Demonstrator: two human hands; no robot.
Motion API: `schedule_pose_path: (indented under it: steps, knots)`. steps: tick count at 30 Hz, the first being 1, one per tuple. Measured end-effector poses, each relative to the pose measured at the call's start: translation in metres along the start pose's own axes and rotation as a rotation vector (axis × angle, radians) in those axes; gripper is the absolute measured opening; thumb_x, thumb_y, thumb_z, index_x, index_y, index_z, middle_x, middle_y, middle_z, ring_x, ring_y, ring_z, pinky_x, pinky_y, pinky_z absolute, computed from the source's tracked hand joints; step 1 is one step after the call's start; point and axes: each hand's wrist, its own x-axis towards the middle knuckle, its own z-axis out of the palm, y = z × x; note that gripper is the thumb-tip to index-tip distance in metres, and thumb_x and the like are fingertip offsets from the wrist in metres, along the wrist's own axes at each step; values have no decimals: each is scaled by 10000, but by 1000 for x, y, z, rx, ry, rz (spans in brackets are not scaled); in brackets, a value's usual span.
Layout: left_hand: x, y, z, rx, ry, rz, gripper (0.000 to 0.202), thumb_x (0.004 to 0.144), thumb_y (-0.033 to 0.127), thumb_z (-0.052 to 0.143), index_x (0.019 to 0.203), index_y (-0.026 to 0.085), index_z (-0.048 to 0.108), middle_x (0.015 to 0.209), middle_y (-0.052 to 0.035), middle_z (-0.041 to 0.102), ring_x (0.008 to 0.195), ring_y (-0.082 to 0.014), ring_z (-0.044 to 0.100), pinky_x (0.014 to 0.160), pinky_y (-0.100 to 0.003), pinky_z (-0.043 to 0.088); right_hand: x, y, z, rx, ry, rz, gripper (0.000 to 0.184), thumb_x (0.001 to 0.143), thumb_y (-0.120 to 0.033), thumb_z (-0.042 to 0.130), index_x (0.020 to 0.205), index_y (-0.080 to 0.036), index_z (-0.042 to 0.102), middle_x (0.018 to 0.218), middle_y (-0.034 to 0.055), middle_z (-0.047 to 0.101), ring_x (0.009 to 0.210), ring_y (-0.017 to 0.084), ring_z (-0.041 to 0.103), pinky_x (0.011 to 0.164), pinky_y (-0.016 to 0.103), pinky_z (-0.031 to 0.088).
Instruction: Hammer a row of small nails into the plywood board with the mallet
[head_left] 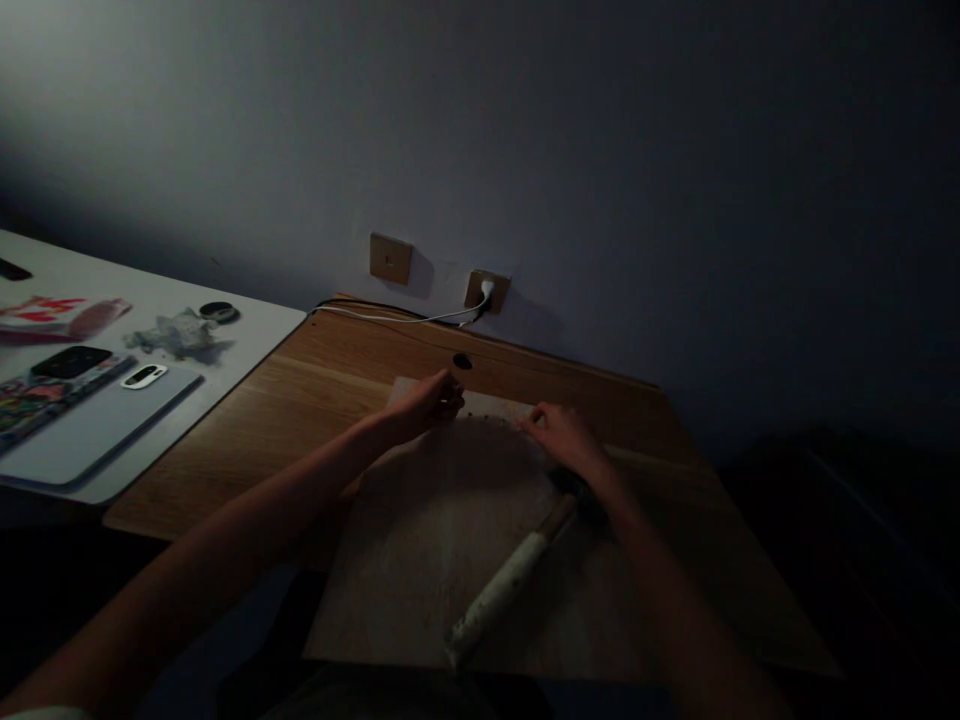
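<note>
On the surface (247, 440), a board (405, 560); over its far part, left hand (431, 401) and right hand (560, 435), small pieces (486, 417) between. Near right forearm (626, 515), on the board, a hammer (501, 588), handle toward near edge. Along surface's rear edge, cable (390, 319); behind, wall (600, 200). Left, second surface (262, 325) bearing two flat devices (97, 430).

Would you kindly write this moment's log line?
left hand: over board; right hand: likewise; small bits: between hands; pale-handled tool: on board

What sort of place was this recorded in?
Probably a dim room in a home or small office: a wooden desk stands by a plain wall with a socket in use, and a white tabletop adjoins it.
</note>
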Motion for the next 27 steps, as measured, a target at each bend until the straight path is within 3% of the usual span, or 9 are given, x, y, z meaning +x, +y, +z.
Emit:
schedule_pose_path:
  steps: [3, 6, 10, 13, 15, 20, 24, 27]
  knots:
    - [-2, -1, -2, 133, 10, 51, 250, 856, 413, 475, 731, 196, 471, 638, 30, 437, 487, -90, 360, 482, -212, 263, -3, -5, 4, -86, -22, -27, 183, 766, -241, 728, 637, -230, 600, 705, 59, 653, 876, 261, 648, 775, 321, 411]
    - [-6, -2, -7, 644, 46, 241, 238, 837, 423, 612, 814, 186, 616, 654, 15, 508, 575, -126, 463, 550, -224, 319, -5, -9, 3, -75, -28, -63, 121, 777, -212, 688, 694, -236, 602, 703, 43, 647, 859, 248, 650, 772, 314, 412]
    - [-7, -3, -12, 1129, -1, 384, 189, 860, 302, 651, 1024, 238, 721, 818, -32, 671, 745, -183, 608, 665, -244, 386, -7, -14, -5, 83, -1, -99, 141, 868, -342, 526, 759, -253, 536, 618, -24, 510, 600, 176, 547, 593, 272, 404]
    - [-3, -2, -13, 1257, -57, 418, 200, 884, 205, 601, 1024, 247, 738, 947, -58, 722, 857, -207, 658, 715, -249, 415, -13, -19, -12, 233, -8, -106, 275, 925, -441, 309, 744, -275, 432, 570, -65, 356, 428, 144, 357, 447, 254, 342]
    - [1, 0, -14, 1305, -92, 449, 213, 882, 186, 603, 1038, 242, 737, 987, -70, 733, 889, -220, 671, 721, -254, 424, -17, -22, -13, 283, -23, -108, 307, 922, -469, 256, 731, -279, 403, 572, -66, 337, 408, 139, 311, 408, 256, 322]
    - [5, 3, -10, 1428, -191, 501, 176, 915, 178, 578, 997, 214, 728, 966, -93, 748, 838, -233, 694, 698, -277, 436, -13, -24, 2, 175, -30, -72, 261, 889, -423, 396, 719, -256, 504, 555, -46, 436, 433, 146, 416, 448, 272, 350]
    - [7, 5, -1, 1633, -177, 532, 171, 960, 182, 534, 1016, 189, 695, 953, -117, 745, 794, -229, 703, 683, -288, 453, -7, -23, 16, 2, -5, -74, 131, 792, -298, 642, 692, -236, 586, 674, 33, 635, 754, 230, 644, 712, 317, 448]
    - [12, 6, 3, 1742, -201, 592, 165, 966, 164, 531, 1036, 169, 680, 971, -133, 744, 805, -237, 713, 677, -294, 462, -7, -22, 24, -55, -16, -81, 103, 778, -225, 669, 706, -237, 597, 810, 85, 710, 949, 272, 663, 825, 332, 432]
